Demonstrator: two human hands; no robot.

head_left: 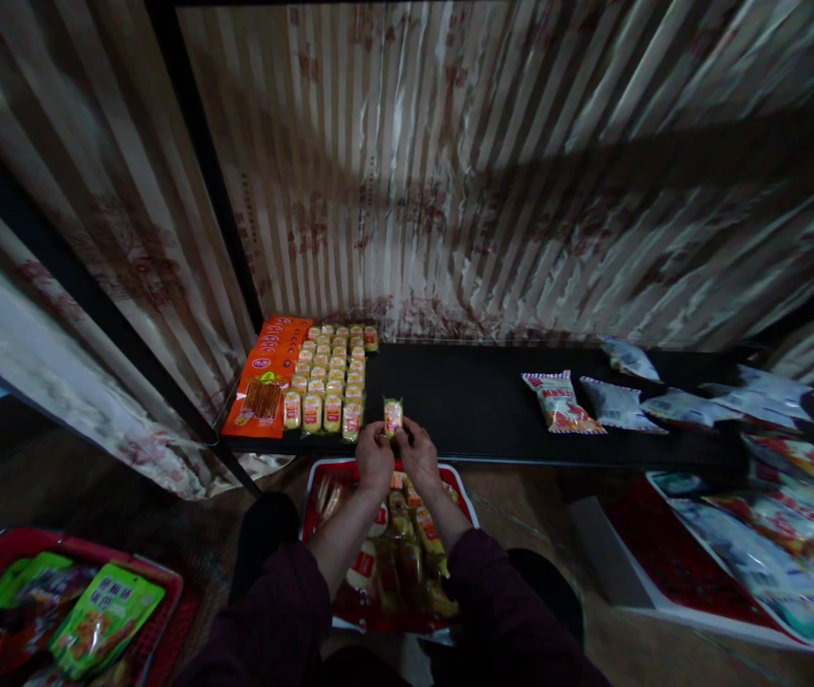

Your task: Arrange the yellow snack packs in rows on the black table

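A small wrapped snack cake (393, 416) with a red-and-white label stands upright at the shelf's front edge. My left hand (374, 456) and my right hand (418, 452) pinch it from both sides near its lower end. Just left of it, rows of the same wrapped cakes (333, 412) stand on the black shelf (449, 391). Below my hands is a red basket with a white rim (461, 477), holding more wrapped cakes (360, 572); my forearms partly cover it.
Orange snack packets (260, 391) lie at the shelf's left end. Several chip-like bags (560, 403) are scattered toward the right. A red basket (163, 572) with green pouches is at lower left, a bag-filled basket (636, 534) at lower right. A striped curtain (407, 172) hangs behind.
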